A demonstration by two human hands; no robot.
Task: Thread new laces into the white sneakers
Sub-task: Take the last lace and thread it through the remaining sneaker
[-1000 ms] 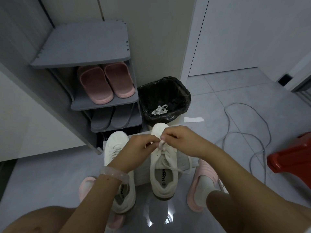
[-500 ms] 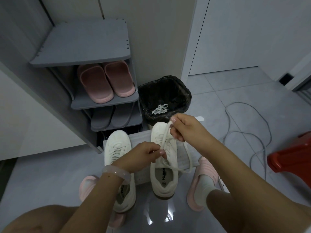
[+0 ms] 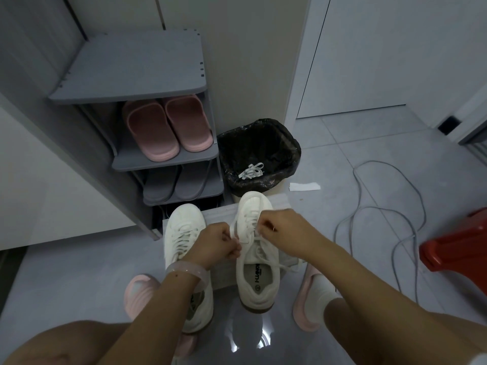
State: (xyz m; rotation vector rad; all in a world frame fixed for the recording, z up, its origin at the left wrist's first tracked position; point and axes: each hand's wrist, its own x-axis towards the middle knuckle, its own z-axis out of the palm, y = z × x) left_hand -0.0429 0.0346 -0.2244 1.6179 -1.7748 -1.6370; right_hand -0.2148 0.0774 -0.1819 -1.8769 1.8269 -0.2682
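right sneaker (image 3: 257, 259), lace (image 3: 237, 230) pinched between hands

Single head-worn view looks steeply down, close over the floor (image 3: 79, 272).

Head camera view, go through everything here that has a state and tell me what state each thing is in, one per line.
Left hand: pinching the lace.
Right hand: pinching the lace.
Lace: partly threaded, pulled up between both hands.
Right sneaker: upright, being laced.
Left sneaker: upright, laced, untouched.
Trash bin: open, black liner, a white lace inside.
Pink slippers: shelved side by side.
Grey cable: loose on the floor.
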